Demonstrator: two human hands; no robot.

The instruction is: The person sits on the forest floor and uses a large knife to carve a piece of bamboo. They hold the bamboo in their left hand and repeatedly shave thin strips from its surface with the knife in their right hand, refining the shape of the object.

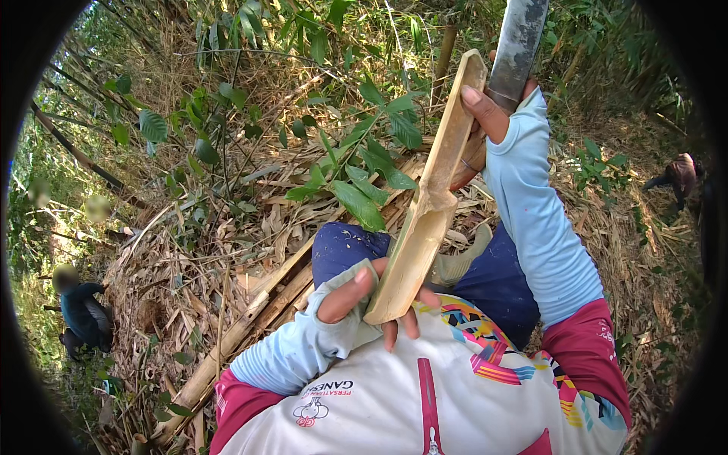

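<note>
A split length of bamboo [417, 246] slants across my lap, its hollow inner side up and a node ridge across its middle. My left hand [350, 297] holds the lower end, thumb on the near-left side and fingertips showing beneath and beyond it. Farther up and to the right, my right hand [493, 117] is closed around a machete [521, 49], with the thumb against the bamboo's upper part. The dark, worn blade points up and away, its tip outside the picture. Most of the machete's handle is hidden by my hand and the bamboo.
Long split bamboo poles [262, 311] lie on the left, beside my knee. Leafy green stems [364, 174] rise just ahead. Dry leaf litter [182, 265] covers the ground. Another person [83, 315] is at the far left; part of someone's hand [682, 174] shows at the right edge.
</note>
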